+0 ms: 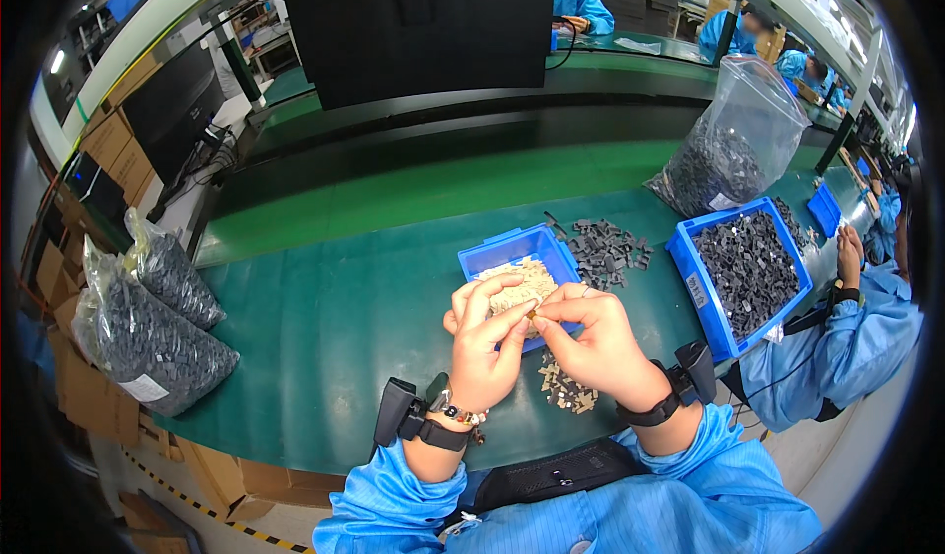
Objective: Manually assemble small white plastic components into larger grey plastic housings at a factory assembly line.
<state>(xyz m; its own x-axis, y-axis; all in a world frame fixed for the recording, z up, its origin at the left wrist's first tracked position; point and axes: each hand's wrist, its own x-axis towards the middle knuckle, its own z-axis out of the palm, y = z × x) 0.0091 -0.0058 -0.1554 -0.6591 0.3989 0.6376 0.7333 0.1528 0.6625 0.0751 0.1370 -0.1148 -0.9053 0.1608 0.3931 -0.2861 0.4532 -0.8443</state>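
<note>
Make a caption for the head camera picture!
Left hand and right hand pinch a tiny piece by a small blue box.

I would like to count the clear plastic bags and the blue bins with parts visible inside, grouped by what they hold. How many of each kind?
Clear plastic bags of dark grey parts: 3
Blue bin of dark grey parts: 1
Blue bin of beige parts: 1
Total: 5

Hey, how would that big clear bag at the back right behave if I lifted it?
The clear plastic bag would likely feel floppy, since its thin upper part is creased. It's probably bottom-heavy, with small dark parts heaped low, and those may shift.
</note>
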